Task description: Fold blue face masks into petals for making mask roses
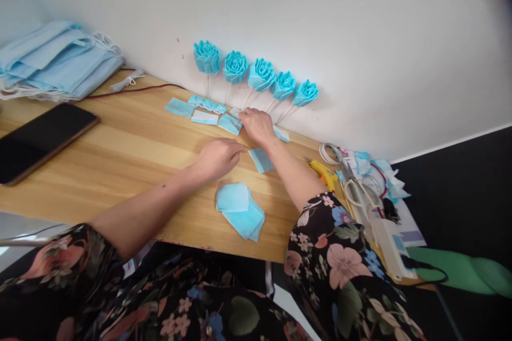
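Observation:
My right hand (pixel 258 125) reaches to the row by the wall, fingers bent together at the edge of a small blue-and-white mask-fabric piece (pixel 235 111); the grip is partly hidden. My left hand (pixel 219 159) is closed in a pinch above the tabletop, and anything between its fingertips is too small to make out. Right of it, a blue fabric rectangle (pixel 261 161) lies partly behind my right forearm. Closer to me is a loose stack of blue fabric pieces (pixel 242 210). Along the wall lie more cut pieces (pixel 205 117) and a pleated blue strip (pixel 207 104).
Several blue fabric roses (pixel 262 74) on thin sticks lean against the wall. Face masks (pixel 60 61) are piled at the left, behind a phone (pixel 44 138). To the right are a yellow glue gun (pixel 323 171), scissors (pixel 358 189), a tape roll (pixel 330 153) and a white power strip (pixel 388 248).

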`<state>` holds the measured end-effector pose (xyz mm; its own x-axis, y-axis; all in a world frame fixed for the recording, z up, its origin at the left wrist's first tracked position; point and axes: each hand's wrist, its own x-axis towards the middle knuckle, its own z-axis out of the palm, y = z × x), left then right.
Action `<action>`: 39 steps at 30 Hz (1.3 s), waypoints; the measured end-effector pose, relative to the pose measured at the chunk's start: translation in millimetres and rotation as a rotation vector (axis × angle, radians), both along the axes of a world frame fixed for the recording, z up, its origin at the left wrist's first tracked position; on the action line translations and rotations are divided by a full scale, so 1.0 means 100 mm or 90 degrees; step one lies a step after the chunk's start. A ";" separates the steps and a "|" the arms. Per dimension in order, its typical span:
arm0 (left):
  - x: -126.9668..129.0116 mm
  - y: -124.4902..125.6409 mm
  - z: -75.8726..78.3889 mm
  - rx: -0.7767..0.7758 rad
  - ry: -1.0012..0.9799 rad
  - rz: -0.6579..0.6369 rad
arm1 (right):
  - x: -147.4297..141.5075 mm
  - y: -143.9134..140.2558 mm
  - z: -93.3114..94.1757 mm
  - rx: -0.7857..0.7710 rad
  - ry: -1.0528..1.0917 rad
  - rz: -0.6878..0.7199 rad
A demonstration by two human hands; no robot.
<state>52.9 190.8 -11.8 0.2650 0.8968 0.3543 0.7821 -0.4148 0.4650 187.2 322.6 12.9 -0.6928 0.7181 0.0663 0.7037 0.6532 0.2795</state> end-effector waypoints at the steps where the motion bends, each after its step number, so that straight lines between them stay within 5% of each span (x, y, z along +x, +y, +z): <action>1: -0.02 0.01 0.01 -0.013 -0.007 0.030 | 0.00 0.00 0.00 0.003 0.000 0.005; 10: -0.11 0.16 0.06 -0.127 0.061 0.208 | 0.04 0.06 -0.12 -0.004 0.005 0.012; 15: -0.14 0.26 0.05 -0.159 0.066 0.208 | 0.15 0.10 -0.13 -0.033 0.077 -0.001; 22: -0.15 0.26 0.07 -0.182 0.015 0.210 | 0.42 -0.06 -0.03 -0.108 0.369 -0.072; 27: -0.14 0.25 0.10 -0.201 -0.021 0.206 | 0.29 -0.26 -0.19 -0.185 0.333 -0.054; 35: -0.20 0.23 0.10 -0.111 -0.139 0.263 | 0.15 -0.28 -0.32 -0.162 0.290 -0.067; 39: -0.19 0.23 0.09 -0.168 -0.074 0.199 | 0.16 -0.25 -0.32 -0.196 0.328 -0.064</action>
<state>34.0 214.0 -3.3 -0.0615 0.9916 0.1137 0.7876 -0.0218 0.6158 203.5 298.1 -19.3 -0.5546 0.8179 0.1531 0.7608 0.5730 -0.3047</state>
